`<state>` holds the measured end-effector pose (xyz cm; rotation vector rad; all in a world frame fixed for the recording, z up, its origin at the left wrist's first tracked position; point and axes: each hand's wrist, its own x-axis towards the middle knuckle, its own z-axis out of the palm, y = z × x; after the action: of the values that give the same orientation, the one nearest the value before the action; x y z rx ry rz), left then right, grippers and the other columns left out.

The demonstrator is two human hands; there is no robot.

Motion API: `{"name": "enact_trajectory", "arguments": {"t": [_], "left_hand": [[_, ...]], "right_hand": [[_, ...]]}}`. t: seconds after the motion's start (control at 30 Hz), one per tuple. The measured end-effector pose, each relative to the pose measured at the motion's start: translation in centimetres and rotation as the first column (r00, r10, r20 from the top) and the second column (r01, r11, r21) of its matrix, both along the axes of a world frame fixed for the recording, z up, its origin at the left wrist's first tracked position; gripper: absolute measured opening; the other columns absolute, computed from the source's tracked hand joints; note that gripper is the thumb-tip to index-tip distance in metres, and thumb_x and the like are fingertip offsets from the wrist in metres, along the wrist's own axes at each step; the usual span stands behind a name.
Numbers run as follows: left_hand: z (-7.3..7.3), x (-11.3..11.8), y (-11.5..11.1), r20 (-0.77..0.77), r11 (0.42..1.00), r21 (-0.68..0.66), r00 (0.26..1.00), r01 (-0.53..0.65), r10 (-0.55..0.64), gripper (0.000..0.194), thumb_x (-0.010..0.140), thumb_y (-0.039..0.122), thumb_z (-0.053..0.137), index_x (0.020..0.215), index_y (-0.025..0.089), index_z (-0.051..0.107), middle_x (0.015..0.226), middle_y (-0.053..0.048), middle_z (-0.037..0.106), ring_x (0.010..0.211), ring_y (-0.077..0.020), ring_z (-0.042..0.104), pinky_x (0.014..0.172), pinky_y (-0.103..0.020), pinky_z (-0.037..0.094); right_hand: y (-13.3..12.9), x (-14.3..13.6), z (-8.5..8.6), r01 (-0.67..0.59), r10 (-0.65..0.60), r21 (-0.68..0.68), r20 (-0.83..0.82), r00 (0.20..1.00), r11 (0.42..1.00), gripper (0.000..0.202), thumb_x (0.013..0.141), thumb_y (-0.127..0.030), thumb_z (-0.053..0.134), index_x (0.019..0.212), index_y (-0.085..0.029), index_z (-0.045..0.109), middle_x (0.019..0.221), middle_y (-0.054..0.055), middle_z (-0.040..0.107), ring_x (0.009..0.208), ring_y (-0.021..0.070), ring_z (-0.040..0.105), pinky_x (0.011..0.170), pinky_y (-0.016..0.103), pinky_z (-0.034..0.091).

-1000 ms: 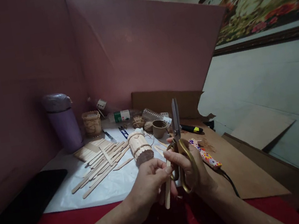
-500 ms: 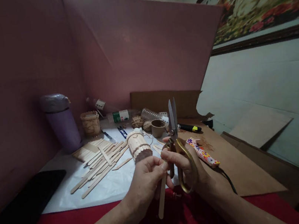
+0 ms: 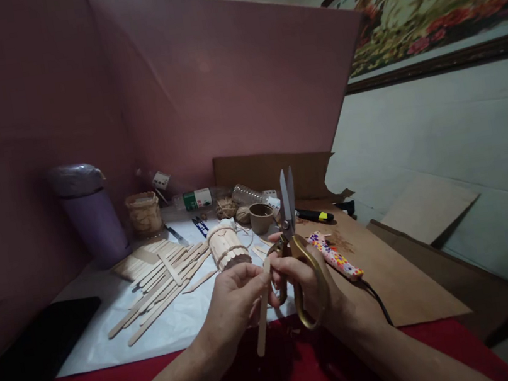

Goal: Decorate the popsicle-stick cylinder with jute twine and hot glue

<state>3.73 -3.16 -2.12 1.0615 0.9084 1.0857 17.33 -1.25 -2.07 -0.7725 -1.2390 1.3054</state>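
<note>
My left hand [image 3: 236, 298] pinches a wooden craft stick [image 3: 264, 319], which slants down toward me. In my right hand [image 3: 308, 281] are gold-handled scissors [image 3: 289, 210], their blades pointing up and slightly parted. The fingertips of my right hand are close to the top end of the stick; whether they press on it I cannot tell. Just beyond my left hand lies a small barrel-shaped piece covered in wooden slats [image 3: 226, 245], tilted on its side. A pile of craft sticks [image 3: 163, 287] spreads out to the left of it on white sheeting.
At the back stand a purple tumbler [image 3: 91, 221], a wooden-sided pot [image 3: 144, 214] and a brown cup [image 3: 262, 218]. Plastic bottles [image 3: 195, 199] and twine balls [image 3: 225, 207] lie near them. A flower-patterned glue gun [image 3: 335, 258] with a cord and a utility knife [image 3: 316, 215] rest on cardboard at right.
The craft stick's top end now shows above my left fingertips, and its lower end has risen. The whole view has shifted slightly; the scissors stay in my right hand.
</note>
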Motion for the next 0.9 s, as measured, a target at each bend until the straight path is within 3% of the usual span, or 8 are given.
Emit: {"name": "enact_trajectory", "arguments": {"t": [0.23, 0.37, 0.47, 0.6, 0.73, 0.9], "left_hand": [[0.0, 0.0, 0.3, -0.016, 1.000, 0.009, 0.999, -0.027, 0.027, 0.034, 0.068, 0.045, 0.075, 0.069, 0.015, 0.059, 0.053, -0.002, 0.064, 0.035, -0.0043, 0.038, 0.037, -0.017, 0.022], [0.1, -0.1, 0.6, -0.029, 0.998, 0.047, 0.999, -0.043, 0.044, 0.035, 0.069, 0.046, 0.074, 0.069, 0.014, 0.061, 0.054, -0.003, 0.065, 0.035, -0.0039, 0.038, 0.037, -0.017, 0.022], [0.2, -0.4, 0.9, -0.016, 0.993, 0.069, 0.995, -0.096, 0.097, 0.032, 0.070, 0.043, 0.073, 0.068, 0.014, 0.061, 0.055, -0.002, 0.064, 0.036, -0.0038, 0.040, 0.037, -0.017, 0.023], [0.3, -0.8, 1.3, 0.042, 0.990, 0.037, 0.990, -0.138, 0.136, 0.027, 0.069, 0.037, 0.073, 0.068, 0.015, 0.058, 0.057, -0.002, 0.065, 0.046, -0.0088, 0.054, 0.043, -0.017, 0.032], [0.3, -1.2, 1.7, 0.026, 0.981, 0.038, 0.981, -0.191, 0.190, 0.028, 0.069, 0.037, 0.074, 0.069, 0.015, 0.057, 0.055, -0.001, 0.062, 0.042, -0.0071, 0.049, 0.041, -0.017, 0.028], [0.4, -1.5, 1.8, 0.017, 0.969, 0.068, 0.971, -0.238, 0.238, 0.028, 0.070, 0.038, 0.072, 0.070, 0.015, 0.056, 0.051, 0.000, 0.060, 0.039, -0.0046, 0.040, 0.039, -0.016, 0.022]], "right_hand": [[0.2, -0.1, -0.3, 0.015, -0.017, -0.031, -0.074, 0.997, 0.999, 0.042, 0.068, -0.029, 0.071, 0.104, -0.020, 0.053, 0.062, -0.006, 0.057, 0.042, 0.0108, 0.053, 0.039, 0.022, 0.045], [0.3, -0.2, -0.3, -0.015, 0.010, -0.051, -0.092, 0.996, 0.999, 0.041, 0.072, -0.033, 0.069, 0.107, -0.020, 0.052, 0.058, -0.007, 0.056, 0.042, 0.0114, 0.053, 0.041, 0.022, 0.046], [0.5, -0.2, -0.5, -0.063, 0.060, -0.059, -0.043, 0.997, 0.996, 0.039, 0.078, -0.046, 0.067, 0.103, -0.018, 0.055, 0.058, -0.005, 0.058, 0.046, 0.0116, 0.055, 0.043, 0.021, 0.046], [0.5, -0.1, -0.5, -0.148, 0.148, -0.110, -0.004, 0.989, 0.983, 0.060, 0.074, -0.071, 0.059, 0.099, -0.017, 0.057, 0.067, 0.000, 0.063, 0.046, 0.0102, 0.053, 0.042, 0.021, 0.043], [-0.2, 0.1, 0.5, -0.170, 0.178, -0.148, 0.049, 0.983, 0.974, 0.067, 0.066, -0.081, 0.055, 0.095, -0.020, 0.058, 0.069, 0.000, 0.064, 0.045, 0.0098, 0.050, 0.042, 0.023, 0.043], [-1.4, 0.4, 3.2, -0.083, 0.110, -0.270, 0.089, 0.990, 0.959, 0.062, 0.065, -0.073, 0.065, 0.099, -0.021, 0.058, 0.066, -0.003, 0.061, 0.045, 0.0084, 0.048, 0.045, 0.021, 0.044]]}}
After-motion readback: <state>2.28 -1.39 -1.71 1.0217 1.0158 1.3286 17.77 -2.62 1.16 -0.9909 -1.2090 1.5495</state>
